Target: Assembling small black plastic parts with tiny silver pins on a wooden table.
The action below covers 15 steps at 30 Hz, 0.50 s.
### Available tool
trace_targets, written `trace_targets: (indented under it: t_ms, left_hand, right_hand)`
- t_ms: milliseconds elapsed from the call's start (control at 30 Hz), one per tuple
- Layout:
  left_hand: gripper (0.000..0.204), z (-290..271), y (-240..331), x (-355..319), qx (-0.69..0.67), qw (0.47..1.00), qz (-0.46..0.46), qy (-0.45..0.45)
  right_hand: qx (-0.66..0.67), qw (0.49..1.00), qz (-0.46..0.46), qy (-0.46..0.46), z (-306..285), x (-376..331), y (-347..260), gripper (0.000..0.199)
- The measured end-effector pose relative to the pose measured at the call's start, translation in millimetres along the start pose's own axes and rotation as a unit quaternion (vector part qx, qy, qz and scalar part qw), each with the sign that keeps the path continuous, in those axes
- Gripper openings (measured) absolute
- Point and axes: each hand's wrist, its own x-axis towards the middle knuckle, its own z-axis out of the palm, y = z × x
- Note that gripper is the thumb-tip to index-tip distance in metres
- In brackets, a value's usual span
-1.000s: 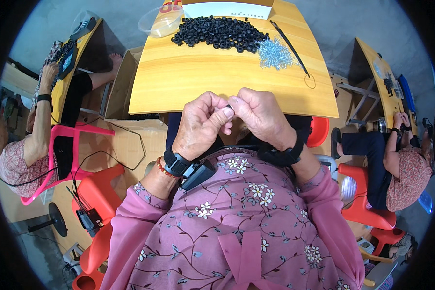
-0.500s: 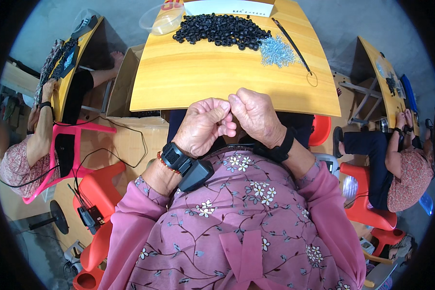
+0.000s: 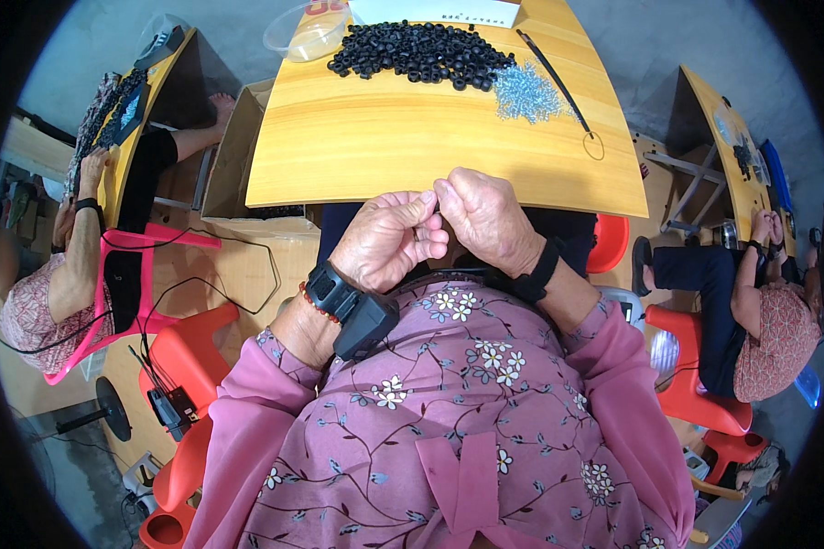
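Note:
Just off the table's near edge, my left hand [image 3: 389,236] and my right hand [image 3: 487,220] meet with thumbs and fingertips pinched together. Anything between those fingertips is too small or too hidden to name. Beyond them on the wooden table [image 3: 366,146] lies a wide heap of black beads [image 3: 421,55]. Against the heap's right side is a pile of small, clear bluish pieces [image 3: 527,93]. Farther right, a thin black rod [image 3: 554,78] lies at a slant, with a thin loop [image 3: 593,145] at its near end.
A clear round tub [image 3: 313,38] and a white box [image 3: 430,11] stand at the table's far side. Left of the table is an open cardboard box [image 3: 233,174]. Red stools [image 3: 188,361] and cables [image 3: 275,274] are on the floor. People sit at side tables left and right.
Both hands remain pinched together in nearly the same place. My left wrist has shifted very slightly.

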Motion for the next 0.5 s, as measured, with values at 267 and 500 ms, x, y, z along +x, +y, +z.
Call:
trace_targets:
  t_ms: [267,500]
  left_hand:
    - [0.015,-1.5,2.4,0.3,0.048,0.995,0.090,0.004]
    - [0.014,2.5,1.7,-1.6,-0.014,0.993,0.112,0.017]
  right_hand:
    - [0.137,0.986,0.099,0.008,-6.4,-0.2,-4.8,0.022]
    - [0.096,0.994,0.045,-0.002,-17.2,2.8,-13.9,0.042]
